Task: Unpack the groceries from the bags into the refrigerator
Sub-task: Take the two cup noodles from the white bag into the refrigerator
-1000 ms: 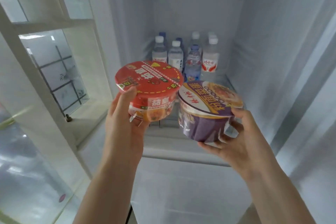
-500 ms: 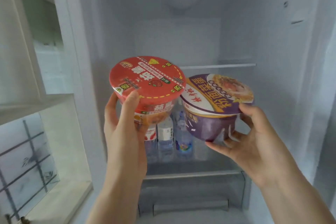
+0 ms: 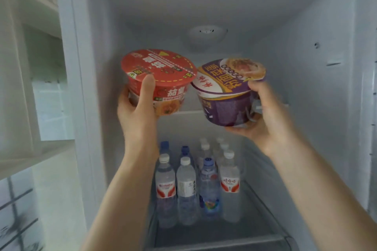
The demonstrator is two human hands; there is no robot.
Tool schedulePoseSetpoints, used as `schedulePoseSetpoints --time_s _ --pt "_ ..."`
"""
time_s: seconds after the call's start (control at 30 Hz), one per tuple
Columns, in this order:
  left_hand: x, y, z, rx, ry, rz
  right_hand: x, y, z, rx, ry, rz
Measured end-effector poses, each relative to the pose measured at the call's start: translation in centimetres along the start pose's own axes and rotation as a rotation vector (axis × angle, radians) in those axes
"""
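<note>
Both noodle bowls point(image 3: 159, 79) raised to upper shelf level.

A red noodle bowl point(image 3: 161, 79), trimmed by a dashed yellow line, is shown beside a purple noodle bowl point(image 3: 226, 96) lidded in white and gold. Below them, clear bottles point(image 3: 195, 185) are capped white or blue, some labelled red.

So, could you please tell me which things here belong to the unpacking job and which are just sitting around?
In the job:
- red noodle bowl, in the left hand
- purple noodle bowl, in the right hand
- fridge

Just there:
- water bottles on the lower shelf
- cupboard beside the fridge
</note>
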State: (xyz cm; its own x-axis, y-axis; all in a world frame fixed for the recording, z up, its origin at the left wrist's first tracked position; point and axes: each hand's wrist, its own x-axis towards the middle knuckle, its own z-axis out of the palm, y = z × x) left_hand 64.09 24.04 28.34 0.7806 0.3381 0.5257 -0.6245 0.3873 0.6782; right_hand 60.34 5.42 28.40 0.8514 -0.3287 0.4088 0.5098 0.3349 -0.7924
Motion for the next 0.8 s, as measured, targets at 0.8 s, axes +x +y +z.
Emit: schedulePoseSetpoints --time_s 0.8 --pt "2.8 -3.4 0.8 1.4 -0.04 0.671 5.2 1.4 1.7 -1.509 0.298 -0.854"
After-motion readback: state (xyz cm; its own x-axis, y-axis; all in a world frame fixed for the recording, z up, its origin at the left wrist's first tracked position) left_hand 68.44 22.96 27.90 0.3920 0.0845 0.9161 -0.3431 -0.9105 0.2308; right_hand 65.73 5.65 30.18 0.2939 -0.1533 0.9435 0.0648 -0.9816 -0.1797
